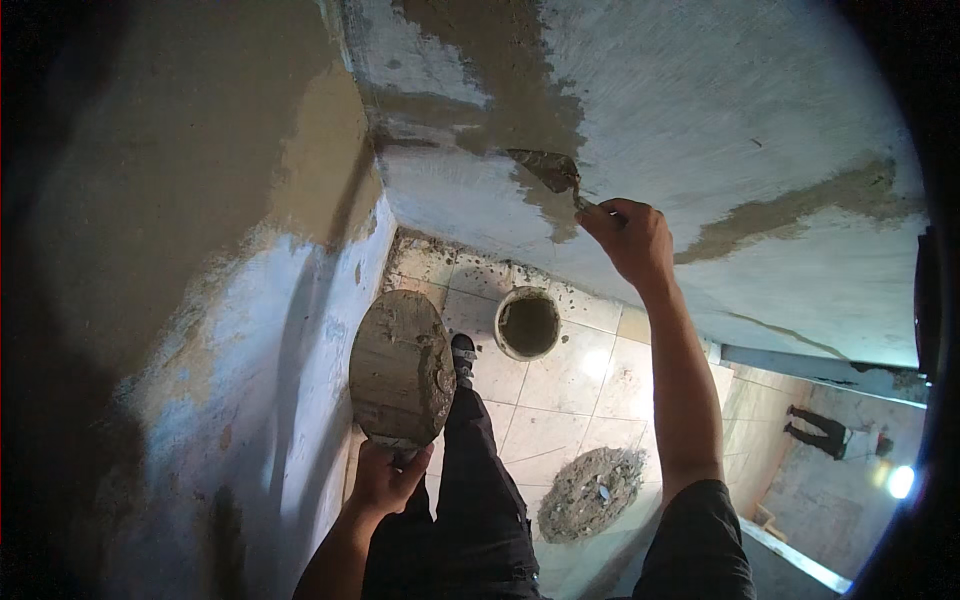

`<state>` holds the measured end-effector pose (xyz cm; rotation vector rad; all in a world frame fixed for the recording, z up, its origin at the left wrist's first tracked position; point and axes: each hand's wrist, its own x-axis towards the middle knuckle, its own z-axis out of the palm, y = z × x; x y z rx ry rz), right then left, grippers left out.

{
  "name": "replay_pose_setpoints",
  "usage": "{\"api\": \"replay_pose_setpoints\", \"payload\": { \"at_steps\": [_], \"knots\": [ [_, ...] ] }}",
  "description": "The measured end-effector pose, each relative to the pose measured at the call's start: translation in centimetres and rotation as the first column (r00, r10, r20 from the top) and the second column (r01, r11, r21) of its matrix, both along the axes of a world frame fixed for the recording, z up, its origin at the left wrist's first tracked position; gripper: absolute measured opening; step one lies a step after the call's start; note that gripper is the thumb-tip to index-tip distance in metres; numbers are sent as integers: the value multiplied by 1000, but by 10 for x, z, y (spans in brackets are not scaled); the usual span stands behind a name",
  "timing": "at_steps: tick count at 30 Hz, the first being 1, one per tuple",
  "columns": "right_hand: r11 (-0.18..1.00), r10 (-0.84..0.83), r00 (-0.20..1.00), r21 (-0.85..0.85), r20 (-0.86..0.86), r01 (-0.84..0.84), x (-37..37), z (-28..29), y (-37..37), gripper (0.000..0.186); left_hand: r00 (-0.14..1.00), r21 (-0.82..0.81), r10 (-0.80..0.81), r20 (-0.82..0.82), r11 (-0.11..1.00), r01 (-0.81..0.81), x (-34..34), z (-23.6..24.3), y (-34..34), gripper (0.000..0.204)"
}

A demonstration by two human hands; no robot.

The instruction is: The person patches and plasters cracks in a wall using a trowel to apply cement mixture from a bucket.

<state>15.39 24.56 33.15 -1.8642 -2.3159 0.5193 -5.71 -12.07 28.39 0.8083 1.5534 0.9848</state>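
My right hand (635, 240) grips the handle of a pointed trowel (547, 168), its blade against or just off the wall (640, 110) at a patch of wet brown-grey mortar (515, 80). Whether the blade touches the wall I cannot tell. My left hand (392, 478) is closed on the near edge of a round, flat mortar board (402, 365), held low beside the left wall. Mortar smears its face, with a thicker lump along the right edge. The grip under the board is hidden.
On the tiled floor (545, 385) stands a round bucket (527, 323) with dark contents. A mortar heap (590, 495) lies nearer me. The left wall (240, 330) is partly plastered. At far right, a person (835, 435) is near a bright lamp (900, 482).
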Motion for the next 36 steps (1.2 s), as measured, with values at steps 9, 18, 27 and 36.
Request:
{"api": "replay_pose_setpoints", "payload": {
  "at_steps": [9, 18, 27, 36],
  "knots": [
    [954, 292, 954, 87, -64, -287, 4, -3, -38, 30, 1000, -68, 6, -3, 998, -6, 2, -3, -1, 20],
    [987, 157, 911, 78, -381, -137, 12, 16, -150, 27, 995, 166, 101, 25, 981, -104, -1, 34, 14, 16],
    [990, 143, 835, 69, -531, -126, -13, 119, -211, 35, 931, 107, 48, 362, 990, -93, -9, 165, 22, 16],
    [931, 238, 817, 363, -524, -38, -27, 139, -251, 35, 881, 268, -127, 457, 963, 0, -18, 237, -4, 26]
  ]
}}
